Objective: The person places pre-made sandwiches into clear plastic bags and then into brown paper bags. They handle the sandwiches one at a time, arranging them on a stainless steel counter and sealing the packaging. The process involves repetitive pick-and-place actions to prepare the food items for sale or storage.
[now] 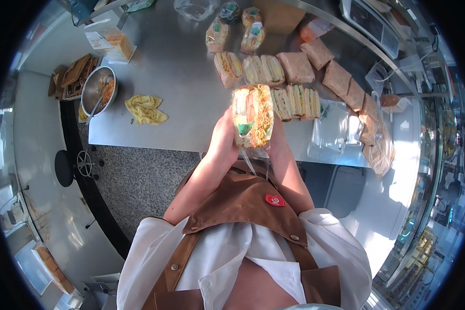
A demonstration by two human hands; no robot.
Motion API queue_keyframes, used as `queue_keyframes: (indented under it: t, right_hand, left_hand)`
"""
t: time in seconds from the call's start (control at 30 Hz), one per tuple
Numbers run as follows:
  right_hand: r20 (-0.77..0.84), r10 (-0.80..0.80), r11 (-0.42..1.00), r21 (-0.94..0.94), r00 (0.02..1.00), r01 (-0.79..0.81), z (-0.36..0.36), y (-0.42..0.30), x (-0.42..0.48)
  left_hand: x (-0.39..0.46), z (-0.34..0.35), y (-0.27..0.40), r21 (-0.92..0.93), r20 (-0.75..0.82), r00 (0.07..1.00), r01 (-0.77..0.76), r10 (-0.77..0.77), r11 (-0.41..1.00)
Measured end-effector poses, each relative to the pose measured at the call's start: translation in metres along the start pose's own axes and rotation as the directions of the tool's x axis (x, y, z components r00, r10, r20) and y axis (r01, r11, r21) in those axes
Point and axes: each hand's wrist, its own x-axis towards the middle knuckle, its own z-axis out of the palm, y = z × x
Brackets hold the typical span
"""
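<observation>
A halved sandwich in clear plastic wrap (252, 116) is held upright between my two hands, its cut face with shredded filling and a green sticker turned up to the camera. My left hand (231, 135) grips its left side. On the right side is my right hand (276, 135), its fingers partly hidden behind the sandwich. Loose clear film hangs below it. Beyond my hands, cut sandwiches in brown paper (264, 69) stand on the steel table (178, 77). More sandwich halves (296, 102) stand close to the right, beside clear plastic bags (329, 130). Several bagged sandwiches (217, 37) stand farther back.
Paper-wrapped packets (337, 77) curve along the table's right side. At the left are a steel bowl (114, 91) with shredded filling and a spoon, a yellow cloth (146, 109) and bagged sliced bread (120, 46). A scale-like device (372, 27) stands at the back right.
</observation>
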Motion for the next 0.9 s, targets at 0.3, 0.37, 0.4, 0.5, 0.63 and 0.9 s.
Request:
queue_keyframes:
  t: [0.3,0.37,0.4,0.5,0.63,0.9]
  right_hand:
    - [0.067,0.086,0.99,0.107,0.994,-0.093,0.004,0.001,-0.001]
    - [0.08,0.11,0.986,0.117,0.991,-0.119,0.009,-0.001,-0.003]
    - [0.07,0.108,0.99,0.082,0.992,-0.114,0.009,-0.001,-0.002]
    - [0.088,0.103,0.993,0.041,0.991,-0.107,0.004,-0.001,0.0]
    - [0.172,0.067,0.997,0.021,0.983,-0.071,-0.011,0.001,0.007]
    - [0.3,0.258,0.962,0.01,0.918,-0.273,-0.011,-0.048,0.047]
  left_hand:
    - [0.002,-0.005,-0.003,-0.041,0.026,1.0,0.01,-0.009,0.999]
    - [0.003,-0.008,-0.004,-0.07,0.051,0.999,0.014,-0.01,0.997]
    - [0.005,-0.012,-0.005,-0.081,0.077,0.997,0.013,-0.007,0.997]
    - [0.008,-0.017,-0.005,-0.094,0.111,0.994,0.026,-0.015,0.995]
    - [0.004,-0.009,-0.001,-0.06,0.086,0.995,0.052,-0.046,0.997]
    - [0.009,-0.011,0.0,0.087,0.111,0.993,0.041,-0.05,0.995]
